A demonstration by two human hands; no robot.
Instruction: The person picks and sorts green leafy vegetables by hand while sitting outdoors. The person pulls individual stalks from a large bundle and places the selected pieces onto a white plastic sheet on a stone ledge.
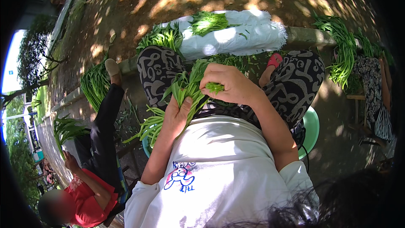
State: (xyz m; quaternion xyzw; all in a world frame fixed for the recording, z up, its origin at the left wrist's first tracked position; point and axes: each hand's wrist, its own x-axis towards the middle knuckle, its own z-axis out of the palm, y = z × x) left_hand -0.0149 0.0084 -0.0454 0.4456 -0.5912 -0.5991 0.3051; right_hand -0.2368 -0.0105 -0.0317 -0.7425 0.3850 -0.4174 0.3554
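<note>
Above my lap, my left hand (178,114) is closed around a loose bunch of long-stemmed leafy greens (154,127), which look like water spinach. Their pale stems fan out below it toward the lower left, and leaves rise above the thumb. Just to the right, my right hand (230,82) has its fingers curled round a small tight bundle of green stems (214,87), with the cut ends facing me. Leaves (198,69) stick out on the far side of that hand. The two hands are close together but apart.
A white woven sack (240,36) lies over a low kerb ahead, with a pile of greens (209,22) on it. More bunches (162,38) rest along the kerb. A green basin (311,131) stands at my right. A person in red (90,198) holds greens at left; another sits at right.
</note>
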